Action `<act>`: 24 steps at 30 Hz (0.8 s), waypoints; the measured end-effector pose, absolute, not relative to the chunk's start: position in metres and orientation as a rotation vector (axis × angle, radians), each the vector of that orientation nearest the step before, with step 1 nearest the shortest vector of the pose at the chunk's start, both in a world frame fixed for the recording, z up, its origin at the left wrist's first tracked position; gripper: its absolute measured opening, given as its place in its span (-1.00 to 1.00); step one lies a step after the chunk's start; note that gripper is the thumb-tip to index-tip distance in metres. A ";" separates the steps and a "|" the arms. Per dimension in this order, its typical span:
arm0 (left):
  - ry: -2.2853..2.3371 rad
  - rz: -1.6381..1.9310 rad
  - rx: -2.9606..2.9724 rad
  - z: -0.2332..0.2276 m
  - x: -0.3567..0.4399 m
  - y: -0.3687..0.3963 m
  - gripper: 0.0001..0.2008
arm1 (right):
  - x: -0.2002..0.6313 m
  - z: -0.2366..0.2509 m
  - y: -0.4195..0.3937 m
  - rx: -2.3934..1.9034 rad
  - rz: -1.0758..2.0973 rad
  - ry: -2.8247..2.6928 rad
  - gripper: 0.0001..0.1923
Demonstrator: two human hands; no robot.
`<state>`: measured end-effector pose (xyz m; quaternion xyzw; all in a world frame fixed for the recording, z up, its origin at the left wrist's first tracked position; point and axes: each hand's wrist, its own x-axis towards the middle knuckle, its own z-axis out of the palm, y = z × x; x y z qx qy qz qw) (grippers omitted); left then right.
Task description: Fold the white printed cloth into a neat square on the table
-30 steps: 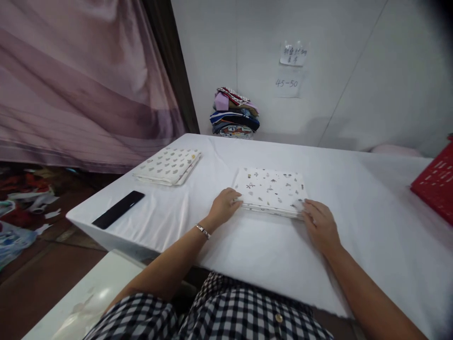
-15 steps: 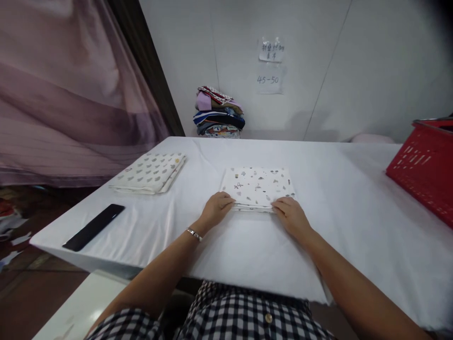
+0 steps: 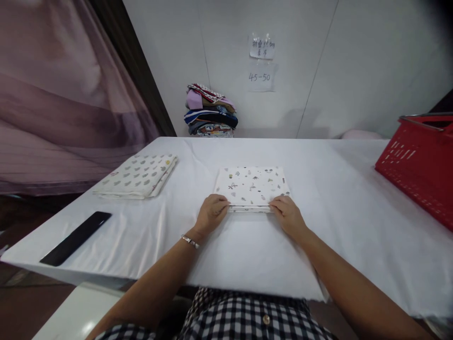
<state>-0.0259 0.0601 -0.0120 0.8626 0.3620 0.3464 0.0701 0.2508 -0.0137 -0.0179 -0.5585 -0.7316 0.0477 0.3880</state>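
Note:
A white cloth [image 3: 253, 186] with small grey and brown prints lies folded into a rectangle in front of me. My left hand [image 3: 212, 213] pinches its near left corner between thumb and fingers. At the near right corner my right hand [image 3: 289, 216] does the same. Between the two hands the layered folds show along the near edge. To the left rests another folded cloth [image 3: 139, 177], cream with rows of grey leaf-like prints, touched by neither hand. My fingertips partly hide the corners they grip.
The table [image 3: 247, 255] wears a white cover. A black phone-like slab [image 3: 76, 238] lies near its left edge. On the right stands a red plastic basket [image 3: 410, 160]. A pile of folded fabrics [image 3: 211, 113] sits by the wall, below two paper notes [image 3: 262, 61]. A pink curtain [image 3: 63, 94] hangs at left.
The whole view has shifted slightly, so most things appear farther left. Both hands stay at the near corners of the folded cloth, which looks almost unchanged.

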 end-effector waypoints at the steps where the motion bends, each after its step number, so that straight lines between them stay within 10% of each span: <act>1: 1.072 1.038 2.628 -0.012 -0.025 0.060 -0.85 | 0.251 -0.019 -0.014 -1.399 0.092 -1.864 -0.75; 24: 0.926 0.718 2.789 -0.002 0.001 0.064 -0.78 | 0.238 -0.013 -0.007 -1.485 -0.069 -2.093 -0.75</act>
